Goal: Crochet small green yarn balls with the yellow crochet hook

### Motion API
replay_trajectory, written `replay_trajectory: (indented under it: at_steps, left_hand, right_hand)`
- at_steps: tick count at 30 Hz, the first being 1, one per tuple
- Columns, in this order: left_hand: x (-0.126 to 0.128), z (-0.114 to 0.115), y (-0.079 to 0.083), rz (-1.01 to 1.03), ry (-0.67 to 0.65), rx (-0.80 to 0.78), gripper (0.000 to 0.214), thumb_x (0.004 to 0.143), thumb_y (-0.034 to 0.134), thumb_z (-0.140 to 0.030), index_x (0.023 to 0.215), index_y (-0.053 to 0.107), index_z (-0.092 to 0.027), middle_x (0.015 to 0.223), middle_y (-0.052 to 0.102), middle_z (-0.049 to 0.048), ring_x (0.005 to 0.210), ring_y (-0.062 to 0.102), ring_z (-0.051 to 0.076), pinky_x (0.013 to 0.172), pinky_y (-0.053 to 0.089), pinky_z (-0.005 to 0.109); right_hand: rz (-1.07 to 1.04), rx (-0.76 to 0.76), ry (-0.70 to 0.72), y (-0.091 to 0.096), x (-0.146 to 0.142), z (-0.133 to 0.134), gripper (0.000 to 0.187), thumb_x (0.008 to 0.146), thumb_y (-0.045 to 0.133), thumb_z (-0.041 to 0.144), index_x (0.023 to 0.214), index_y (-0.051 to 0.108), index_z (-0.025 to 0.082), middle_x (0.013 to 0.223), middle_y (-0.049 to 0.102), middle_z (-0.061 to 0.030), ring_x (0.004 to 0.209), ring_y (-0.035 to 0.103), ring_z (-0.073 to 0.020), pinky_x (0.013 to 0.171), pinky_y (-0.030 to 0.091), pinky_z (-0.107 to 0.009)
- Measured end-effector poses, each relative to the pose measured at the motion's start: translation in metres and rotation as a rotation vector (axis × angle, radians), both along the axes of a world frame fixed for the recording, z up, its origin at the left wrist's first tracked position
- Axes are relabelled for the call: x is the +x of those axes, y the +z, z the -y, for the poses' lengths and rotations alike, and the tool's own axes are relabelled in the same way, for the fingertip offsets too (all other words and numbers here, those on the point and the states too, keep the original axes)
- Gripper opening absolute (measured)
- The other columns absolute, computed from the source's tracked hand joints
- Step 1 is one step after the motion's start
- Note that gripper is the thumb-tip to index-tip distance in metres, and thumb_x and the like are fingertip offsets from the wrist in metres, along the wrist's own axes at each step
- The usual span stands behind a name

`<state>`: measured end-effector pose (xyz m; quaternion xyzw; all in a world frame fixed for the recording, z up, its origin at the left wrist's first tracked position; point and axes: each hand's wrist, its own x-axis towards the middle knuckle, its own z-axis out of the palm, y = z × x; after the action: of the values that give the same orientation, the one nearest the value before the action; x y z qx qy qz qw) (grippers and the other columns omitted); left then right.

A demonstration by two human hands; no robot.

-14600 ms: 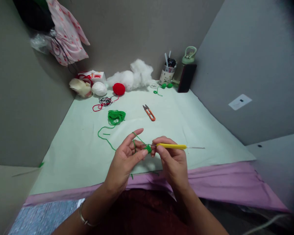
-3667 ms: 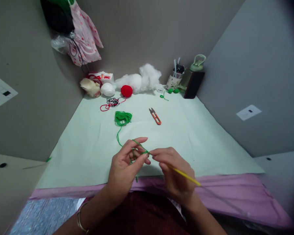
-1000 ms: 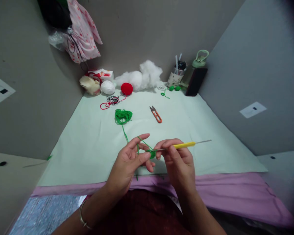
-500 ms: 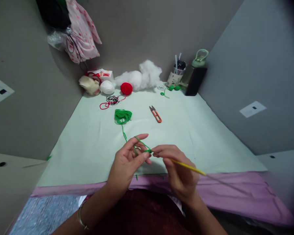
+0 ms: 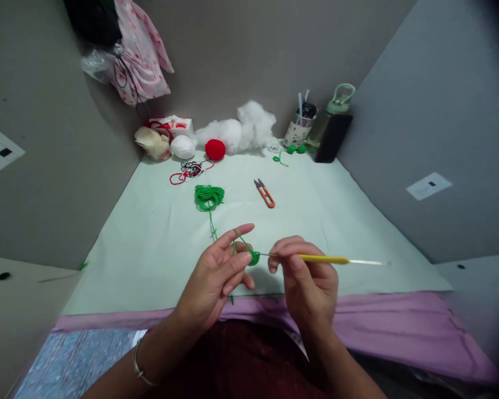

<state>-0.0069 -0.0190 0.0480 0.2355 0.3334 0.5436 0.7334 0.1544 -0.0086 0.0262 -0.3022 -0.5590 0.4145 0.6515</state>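
My left hand (image 5: 216,274) pinches a small green crochet piece (image 5: 253,257), with the green yarn looped over its raised forefinger. The strand runs back across the pale green mat (image 5: 336,233) to a loose green yarn bundle (image 5: 209,197). My right hand (image 5: 305,280) grips a yellow-handled crochet hook (image 5: 322,259), lying level with its metal tip pointing left at the green piece. Both hands hover over the mat's near edge.
Orange thread snips (image 5: 265,193) lie mid-mat. At the back stand a red yarn ball (image 5: 215,149), white balls and stuffing (image 5: 249,127), tangled red and black thread (image 5: 188,170), a cup of tools (image 5: 299,127), a green bottle (image 5: 335,111) and small green pieces (image 5: 295,149).
My right hand has swung the hook from pointing down-right to level, its tip drawn slightly out of the green piece. My left forefinger stays raised with the yarn.
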Motion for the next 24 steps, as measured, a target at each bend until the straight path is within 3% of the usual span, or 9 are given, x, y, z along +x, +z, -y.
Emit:
replay_trajectory:
  at_steps: [3, 6, 9, 12, 15, 18, 20, 22, 24]
  left_hand:
    - [-0.001, 0.000, 0.000, -0.053, 0.046, 0.040, 0.042, 0.086, 0.085, -0.021, 0.127, 0.077, -0.025, 0.092, 0.064, -0.0059, 0.045, 0.034, -0.004, 0.074, 0.061, 0.024]
    - [-0.003, -0.001, -0.001, -0.073, 0.065, 0.052, 0.038, 0.086, 0.085, -0.021, 0.123, 0.079, -0.025, 0.090, 0.063, -0.0060, 0.049, 0.035, -0.003, 0.084, 0.061, 0.027]
    - [-0.002, -0.002, -0.003, -0.118, 0.044, 0.104, 0.038, 0.087, 0.085, -0.023, 0.124, 0.079, -0.027, 0.090, 0.063, -0.0042, 0.053, 0.038, -0.001, 0.071, 0.055, 0.019]
    - [0.001, -0.001, -0.007, -0.177, 0.030, 0.135, 0.037, 0.086, 0.086, -0.025, 0.123, 0.080, -0.028, 0.085, 0.062, -0.0021, 0.061, 0.044, 0.004, 0.054, 0.040, 0.013]
    - [0.005, 0.000, -0.010, -0.184, 0.057, 0.131, 0.037, 0.084, 0.089, -0.024, 0.120, 0.081, -0.029, 0.085, 0.063, -0.0020, 0.067, 0.049, 0.006, 0.057, 0.041, 0.013]
    - [0.007, 0.000, -0.012, -0.134, 0.071, 0.109, 0.042, 0.080, 0.092, -0.025, 0.121, 0.081, -0.028, 0.084, 0.065, -0.0024, 0.065, 0.050, 0.005, 0.056, 0.040, 0.013]
    - [0.006, -0.001, -0.011, -0.051, 0.004, 0.047, 0.044, 0.081, 0.091, -0.027, 0.124, 0.081, -0.025, 0.074, 0.061, -0.0041, 0.057, 0.042, 0.004, 0.054, 0.040, 0.013]
    - [0.003, -0.003, -0.010, 0.046, -0.071, -0.038, 0.041, 0.084, 0.089, -0.028, 0.123, 0.081, -0.021, 0.059, 0.049, -0.0084, 0.052, 0.033, 0.003, 0.064, 0.047, 0.015]
    - [0.000, -0.006, -0.008, 0.097, -0.082, -0.085, 0.035, 0.084, 0.088, -0.026, 0.118, 0.083, -0.018, 0.056, 0.042, -0.0105, 0.051, 0.030, 0.003, 0.079, 0.053, 0.021]
  right_hand:
    - [-0.147, -0.137, 0.088, 0.002, -0.003, -0.006, 0.015, 0.101, 0.066, 0.024, 0.094, 0.080, 0.023, 0.087, 0.069, -0.0028, 0.068, 0.064, -0.0125, 0.062, 0.054, -0.027]
    - [-0.193, -0.179, 0.115, 0.002, -0.004, -0.008, 0.014, 0.100, 0.069, 0.026, 0.092, 0.081, 0.022, 0.085, 0.070, -0.0024, 0.066, 0.063, -0.0112, 0.060, 0.053, -0.024]
    - [-0.165, -0.157, 0.147, 0.001, -0.005, -0.007, 0.014, 0.100, 0.069, 0.028, 0.094, 0.081, 0.024, 0.086, 0.072, -0.0020, 0.067, 0.064, -0.0121, 0.062, 0.054, -0.025]
    - [-0.027, -0.097, 0.071, 0.000, -0.007, -0.005, 0.015, 0.102, 0.066, 0.023, 0.101, 0.081, 0.026, 0.096, 0.076, -0.0034, 0.079, 0.068, -0.0148, 0.070, 0.058, -0.029]
    - [0.130, -0.021, -0.028, -0.002, -0.006, 0.000, 0.021, 0.103, 0.062, 0.017, 0.106, 0.080, 0.028, 0.096, 0.076, -0.0033, 0.081, 0.069, -0.0160, 0.070, 0.059, -0.030]
    - [0.439, 0.204, -0.153, -0.004, -0.003, 0.006, 0.029, 0.099, 0.066, 0.011, 0.117, 0.080, 0.029, 0.105, 0.076, -0.0058, 0.094, 0.072, -0.0201, 0.077, 0.062, -0.034]
    - [0.600, 0.345, -0.216, -0.005, 0.000, 0.009, 0.036, 0.096, 0.070, 0.009, 0.122, 0.079, 0.031, 0.113, 0.075, -0.0073, 0.101, 0.073, -0.0227, 0.081, 0.063, -0.037]
    - [0.556, 0.318, -0.232, -0.004, 0.002, 0.008, 0.034, 0.097, 0.068, 0.010, 0.121, 0.079, 0.031, 0.107, 0.076, -0.0067, 0.097, 0.073, -0.0223, 0.077, 0.062, -0.037]
    - [0.340, 0.162, -0.203, -0.002, 0.002, 0.004, 0.027, 0.100, 0.064, 0.011, 0.113, 0.080, 0.029, 0.094, 0.073, -0.0041, 0.083, 0.070, -0.0187, 0.070, 0.059, -0.034]
